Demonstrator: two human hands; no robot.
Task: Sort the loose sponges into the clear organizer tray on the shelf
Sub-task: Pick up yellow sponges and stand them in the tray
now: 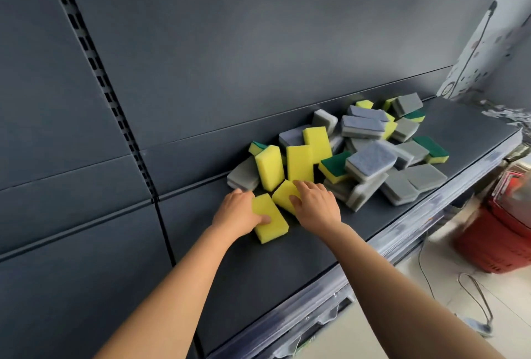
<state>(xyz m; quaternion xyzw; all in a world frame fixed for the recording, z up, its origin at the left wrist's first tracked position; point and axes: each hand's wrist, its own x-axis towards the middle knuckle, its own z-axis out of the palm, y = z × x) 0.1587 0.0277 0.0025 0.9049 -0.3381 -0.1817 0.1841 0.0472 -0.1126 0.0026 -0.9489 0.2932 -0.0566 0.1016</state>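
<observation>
Nothing legible here — no word, brand or number reads on the sponges (300,163), on the dark shelf (287,258) or its back panels (258,42), or on the red basket (500,241). The clear strip (402,232) along the shelf's front edge is too blurred to read, and the patterned sheet (488,51) at far right gives only dots and rings — no letters to make out.

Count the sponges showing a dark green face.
4: left-rear sponge, mid-pile sponge, right-edge sponge, back-right sponge. More green faces may be hidden underneath or turned away.
</observation>
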